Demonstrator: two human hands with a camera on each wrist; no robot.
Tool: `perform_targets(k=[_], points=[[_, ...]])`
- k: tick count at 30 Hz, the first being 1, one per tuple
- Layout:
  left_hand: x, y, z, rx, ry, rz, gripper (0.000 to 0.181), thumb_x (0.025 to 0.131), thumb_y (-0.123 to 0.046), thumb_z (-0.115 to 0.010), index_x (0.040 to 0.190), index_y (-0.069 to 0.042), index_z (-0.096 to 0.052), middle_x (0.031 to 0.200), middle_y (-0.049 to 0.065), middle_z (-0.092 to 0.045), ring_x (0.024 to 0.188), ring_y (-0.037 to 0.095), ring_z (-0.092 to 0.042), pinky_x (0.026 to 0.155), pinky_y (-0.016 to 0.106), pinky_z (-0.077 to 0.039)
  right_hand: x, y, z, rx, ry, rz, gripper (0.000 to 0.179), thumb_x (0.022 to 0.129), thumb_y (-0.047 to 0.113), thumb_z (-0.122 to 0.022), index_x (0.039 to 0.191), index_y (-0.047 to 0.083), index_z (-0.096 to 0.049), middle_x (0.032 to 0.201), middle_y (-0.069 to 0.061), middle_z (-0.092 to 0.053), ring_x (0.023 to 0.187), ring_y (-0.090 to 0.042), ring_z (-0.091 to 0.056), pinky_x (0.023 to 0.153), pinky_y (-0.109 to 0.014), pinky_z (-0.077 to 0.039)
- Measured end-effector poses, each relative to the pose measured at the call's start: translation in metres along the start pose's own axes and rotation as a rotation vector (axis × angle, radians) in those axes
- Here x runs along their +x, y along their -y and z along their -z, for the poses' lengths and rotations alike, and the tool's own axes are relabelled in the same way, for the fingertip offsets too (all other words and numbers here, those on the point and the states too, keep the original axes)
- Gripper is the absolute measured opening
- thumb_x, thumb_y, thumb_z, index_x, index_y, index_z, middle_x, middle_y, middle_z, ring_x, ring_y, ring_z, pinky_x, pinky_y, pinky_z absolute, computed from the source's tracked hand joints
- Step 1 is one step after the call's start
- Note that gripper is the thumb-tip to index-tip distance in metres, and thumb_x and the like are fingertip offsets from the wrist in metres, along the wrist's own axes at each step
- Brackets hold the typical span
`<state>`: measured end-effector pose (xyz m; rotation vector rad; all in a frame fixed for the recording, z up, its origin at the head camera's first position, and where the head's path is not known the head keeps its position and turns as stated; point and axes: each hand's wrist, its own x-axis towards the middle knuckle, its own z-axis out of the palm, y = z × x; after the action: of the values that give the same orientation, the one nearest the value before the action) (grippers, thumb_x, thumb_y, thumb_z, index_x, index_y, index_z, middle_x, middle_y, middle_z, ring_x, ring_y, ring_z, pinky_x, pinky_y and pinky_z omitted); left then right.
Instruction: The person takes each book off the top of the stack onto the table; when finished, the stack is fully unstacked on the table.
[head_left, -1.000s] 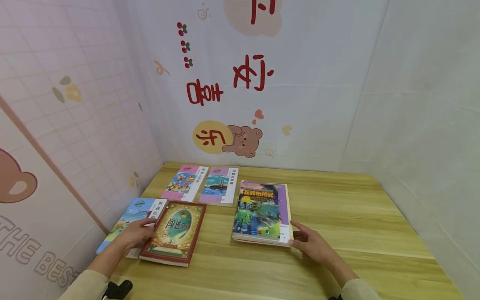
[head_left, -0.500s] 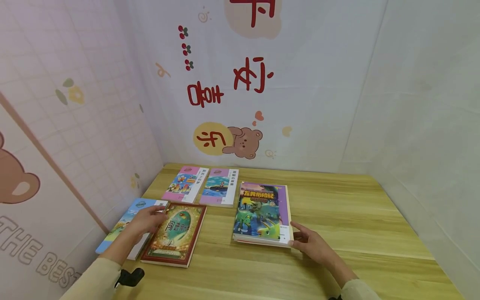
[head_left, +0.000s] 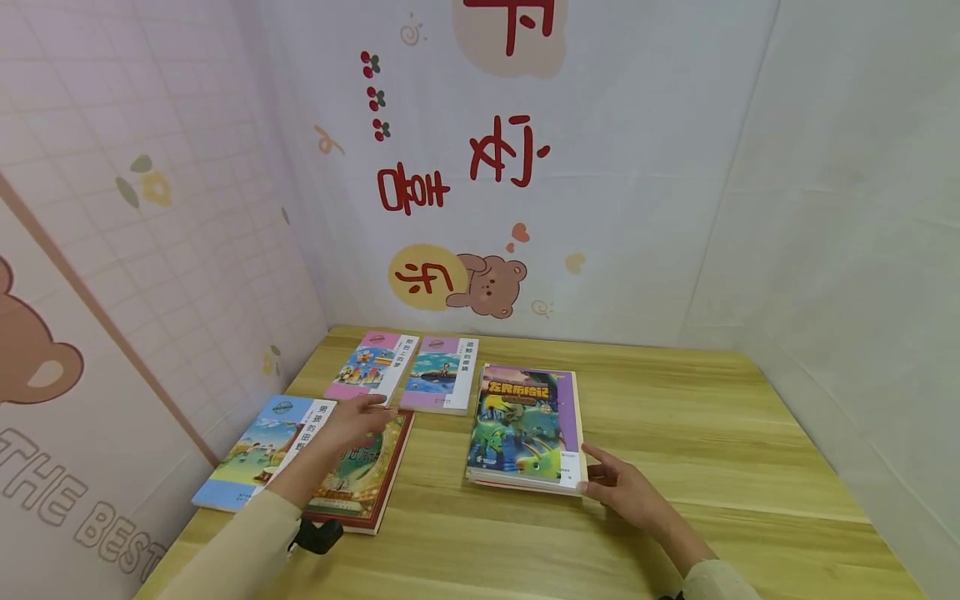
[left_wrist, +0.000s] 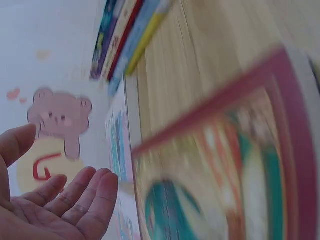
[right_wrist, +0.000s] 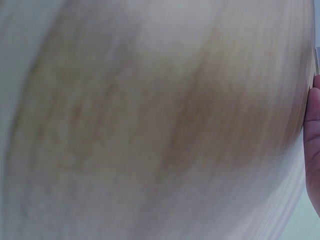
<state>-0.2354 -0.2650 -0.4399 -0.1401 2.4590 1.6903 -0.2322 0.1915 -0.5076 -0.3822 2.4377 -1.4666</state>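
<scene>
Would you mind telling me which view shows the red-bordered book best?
The head view: the red-bordered book lies whole beneath the left hand. The left wrist view shows only a blurred part; the right wrist view shows none.

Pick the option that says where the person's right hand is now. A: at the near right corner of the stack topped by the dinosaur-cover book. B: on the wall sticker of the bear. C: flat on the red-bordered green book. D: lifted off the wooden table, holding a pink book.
A: in the head view the right hand lies on the wooden table, fingers at the near right corner of the stack topped by the dinosaur-cover book.
</scene>
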Motion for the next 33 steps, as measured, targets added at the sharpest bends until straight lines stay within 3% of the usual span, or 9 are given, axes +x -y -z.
perform_targets(k=[9, 16, 23, 28, 33], points=[[0.015, -0.025, -0.058, -0.115, 0.022, -0.031, 0.060, 0.099, -0.024, -0.062, 0.148, 0.004, -0.039, 0.133, 0.028, -0.054, 0.123, 0.047, -0.051, 0.095, 0.057, -0.047, 0.001, -0.003, 0.000, 0.009, 0.015, 0.037, 0.072, 0.093, 0.021, -0.072, 0.152, -0.001, -0.036, 0.126, -0.027, -0.061, 0.116, -0.038, -0.058, 0.086, -0.038, -0.053], [0.026, -0.026, -0.097, -0.076, 0.002, -0.045, 0.061, 0.097, -0.026, -0.066, 0.145, 0.005, -0.043, 0.127, 0.026, -0.059, 0.115, 0.043, -0.057, 0.086, 0.050, -0.054, 0.001, 0.000, -0.001, -0.010, 0.015, 0.047, 0.072, 0.092, 0.020, -0.072, 0.151, -0.001, -0.037, 0.126, -0.028, -0.060, 0.116, -0.039, -0.058, 0.087, -0.038, -0.053], [0.030, -0.021, -0.118, -0.078, -0.012, -0.049, 0.065, 0.097, -0.026, -0.066, 0.146, 0.007, -0.040, 0.130, 0.026, -0.059, 0.114, 0.039, -0.060, 0.087, 0.051, -0.053, 0.000, 0.003, -0.001, -0.013, 0.006, 0.039, 0.071, 0.092, 0.020, -0.072, 0.151, -0.001, -0.037, 0.126, -0.028, -0.060, 0.117, -0.039, -0.058, 0.088, -0.039, -0.053], [0.030, -0.018, -0.125, -0.058, -0.003, -0.051, 0.068, 0.096, -0.027, -0.067, 0.147, 0.007, -0.038, 0.135, 0.027, -0.055, 0.117, 0.040, -0.058, 0.085, 0.049, -0.054, -0.002, 0.003, -0.001, -0.005, 0.013, 0.050, 0.071, 0.093, 0.018, -0.071, 0.151, -0.003, -0.036, 0.126, -0.029, -0.060, 0.116, -0.039, -0.059, 0.087, -0.038, -0.053], [0.033, -0.014, -0.131, -0.048, -0.010, -0.052, 0.070, 0.092, -0.026, -0.073, 0.145, 0.007, -0.042, 0.127, 0.026, -0.059, 0.108, 0.037, -0.061, 0.081, 0.046, -0.055, -0.002, 0.002, 0.000, 0.003, 0.015, 0.050, 0.071, 0.093, 0.019, -0.071, 0.151, -0.003, -0.036, 0.125, -0.029, -0.060, 0.116, -0.039, -0.059, 0.086, -0.038, -0.054]])
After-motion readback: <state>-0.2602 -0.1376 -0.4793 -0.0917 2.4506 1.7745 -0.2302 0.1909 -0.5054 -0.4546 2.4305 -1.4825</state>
